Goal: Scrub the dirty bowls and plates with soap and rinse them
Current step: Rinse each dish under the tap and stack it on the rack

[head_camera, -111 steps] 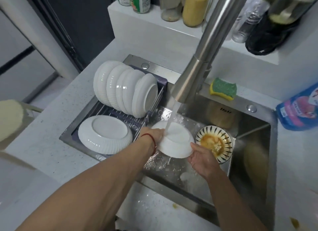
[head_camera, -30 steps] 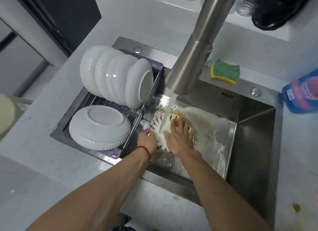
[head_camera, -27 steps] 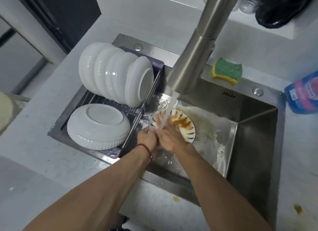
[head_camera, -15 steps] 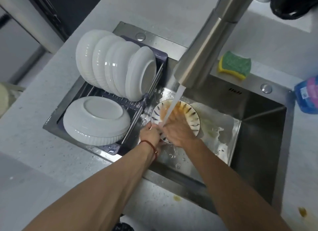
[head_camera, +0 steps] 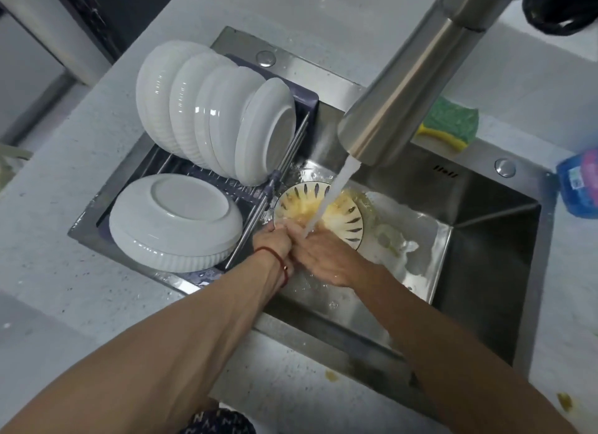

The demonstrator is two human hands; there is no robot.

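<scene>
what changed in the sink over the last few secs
The white bowl that both hands rinsed under the tap has been let go and is no longer in the sink. The patterned bowl, dirty with orange residue, has moved left under the water stream; the left hand now holds its rim and the right hand rubs inside. The rack's white dishes, the upturned bowl and the sponge stayed put.

White bowl gone; patterned bowl (head_camera: 348,221) now under hands (head_camera: 301,246).
</scene>
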